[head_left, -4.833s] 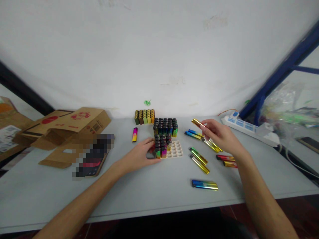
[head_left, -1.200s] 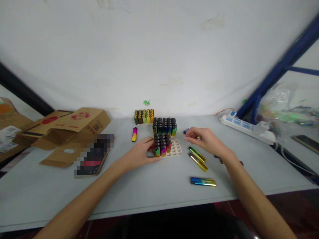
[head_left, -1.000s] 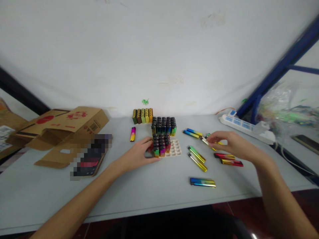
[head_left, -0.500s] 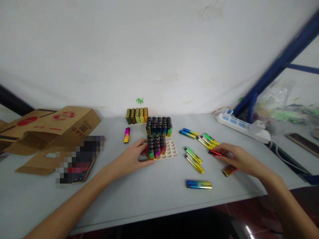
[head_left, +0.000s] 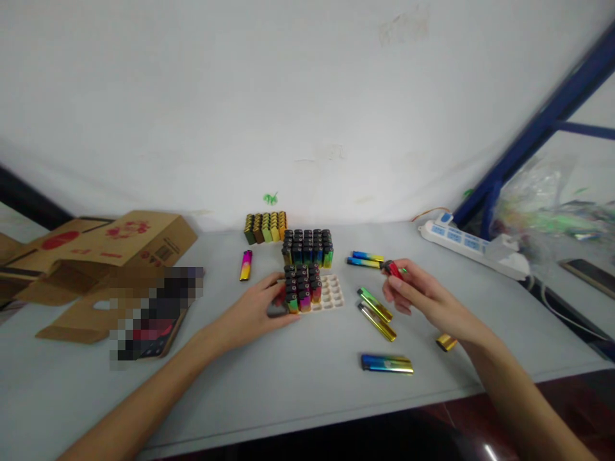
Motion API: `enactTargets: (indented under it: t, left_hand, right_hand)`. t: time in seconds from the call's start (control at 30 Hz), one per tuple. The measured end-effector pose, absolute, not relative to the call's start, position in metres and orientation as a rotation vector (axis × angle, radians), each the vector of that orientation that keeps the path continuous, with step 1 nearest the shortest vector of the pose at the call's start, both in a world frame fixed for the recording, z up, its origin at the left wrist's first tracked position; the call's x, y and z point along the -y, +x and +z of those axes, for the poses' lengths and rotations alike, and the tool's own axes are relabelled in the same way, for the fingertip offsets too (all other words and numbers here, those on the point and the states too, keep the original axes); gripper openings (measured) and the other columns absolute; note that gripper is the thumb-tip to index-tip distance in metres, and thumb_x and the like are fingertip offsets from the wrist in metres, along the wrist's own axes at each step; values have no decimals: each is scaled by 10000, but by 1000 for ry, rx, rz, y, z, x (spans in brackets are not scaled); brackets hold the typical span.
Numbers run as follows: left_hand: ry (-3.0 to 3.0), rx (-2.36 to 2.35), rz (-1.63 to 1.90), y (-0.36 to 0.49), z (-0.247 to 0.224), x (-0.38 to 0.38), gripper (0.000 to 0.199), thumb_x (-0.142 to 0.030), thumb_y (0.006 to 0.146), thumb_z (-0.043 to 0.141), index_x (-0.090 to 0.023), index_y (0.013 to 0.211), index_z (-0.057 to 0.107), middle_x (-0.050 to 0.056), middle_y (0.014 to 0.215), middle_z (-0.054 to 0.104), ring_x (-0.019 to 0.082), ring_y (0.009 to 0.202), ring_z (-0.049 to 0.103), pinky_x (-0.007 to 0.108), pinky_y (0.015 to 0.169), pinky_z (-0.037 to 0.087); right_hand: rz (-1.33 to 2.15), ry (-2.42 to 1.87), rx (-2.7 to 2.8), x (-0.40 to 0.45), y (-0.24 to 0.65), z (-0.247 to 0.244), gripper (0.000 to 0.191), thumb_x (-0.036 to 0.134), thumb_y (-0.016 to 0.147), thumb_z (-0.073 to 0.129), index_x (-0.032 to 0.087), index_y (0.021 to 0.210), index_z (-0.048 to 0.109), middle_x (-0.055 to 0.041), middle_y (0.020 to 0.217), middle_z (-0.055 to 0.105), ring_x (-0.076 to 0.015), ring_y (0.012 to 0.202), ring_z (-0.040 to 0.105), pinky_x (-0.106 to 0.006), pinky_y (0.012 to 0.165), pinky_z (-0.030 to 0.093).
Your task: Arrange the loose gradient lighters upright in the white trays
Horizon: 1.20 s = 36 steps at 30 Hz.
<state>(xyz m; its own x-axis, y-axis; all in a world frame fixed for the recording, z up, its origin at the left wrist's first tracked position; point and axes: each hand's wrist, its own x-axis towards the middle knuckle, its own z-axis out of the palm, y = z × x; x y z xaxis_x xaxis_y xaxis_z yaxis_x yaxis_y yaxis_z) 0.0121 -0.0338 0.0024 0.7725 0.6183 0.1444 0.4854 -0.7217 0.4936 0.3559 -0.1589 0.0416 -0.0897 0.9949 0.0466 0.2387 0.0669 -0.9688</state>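
My left hand [head_left: 262, 307] is curled around the left side of a white tray [head_left: 332, 292], against the upright lighters [head_left: 303, 288] that fill its left part. The round holes on the tray's right show bare. Pinched in my right hand [head_left: 417, 291] is a red lighter [head_left: 394, 269], its black top pointing up and left. Blue-yellow lighters [head_left: 364, 262] lie just left of that hand. Green and gold lighters [head_left: 376, 314] lie between the tray and my right hand. Nearer the front edge lies a blue-gold lighter [head_left: 387, 363].
Two packed lighter blocks, gold-topped [head_left: 265, 228] and black-topped [head_left: 307, 248], stand behind the tray. A pink-yellow lighter [head_left: 245, 265] lies left. Farther left are an open cardboard box [head_left: 144, 246] and a partly pixelated phone [head_left: 163, 326]. A white power strip [head_left: 473, 246] lies right.
My right hand has lifted the red lighter off the table and moved left with it, tilting its top up. My left hand stays beside the tray. The view has shifted slightly.
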Motion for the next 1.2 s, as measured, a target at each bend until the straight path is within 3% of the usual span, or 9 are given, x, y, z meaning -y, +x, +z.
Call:
enactTargets:
  t: [0.1,0.27,0.53,0.87,1.2]
  left_hand:
    - [2530,-827,417,14,4,34,360,-513,913,713,-178,1040,674,128,1323,619,312,1225,626,439,1078,534]
    - [2512,-842,391,15,8,36,349,-507,907,720,-172,998,687,128,1243,639,298,1137,648,416,988,572]
    - [2507,-844,381,15,10,40,336,-461,913,727,-172,1082,698,137,1326,614,302,1224,623,413,1063,541]
    - [2530,-871,348,15,7,38,390,-523,928,695,-165,1085,700,143,1339,609,311,1208,627,406,1040,550]
    - [2519,-867,360,16,7,38,412,-502,925,707,-174,1174,692,127,1280,625,285,1134,639,398,1001,560]
  right_hand:
    - [1091,-1248,1475,141,335,40,341,583,1033,524,244,1007,533,41,720,468,-123,577,406,-257,512,372]
    - [865,-1335,1654,111,305,55,462,632,1021,496,215,830,549,34,677,443,-125,592,400,-261,517,333]
    - [433,-1461,1564,90,284,40,555,595,970,519,233,598,322,47,585,268,-108,559,289,-281,532,220]
    - [459,-1516,1448,95,289,23,394,468,879,502,238,585,376,43,551,323,-121,539,335,-280,532,236]
    - [483,-1449,1478,95,287,22,490,564,926,517,237,589,380,46,561,332,-121,551,343,-277,541,253]
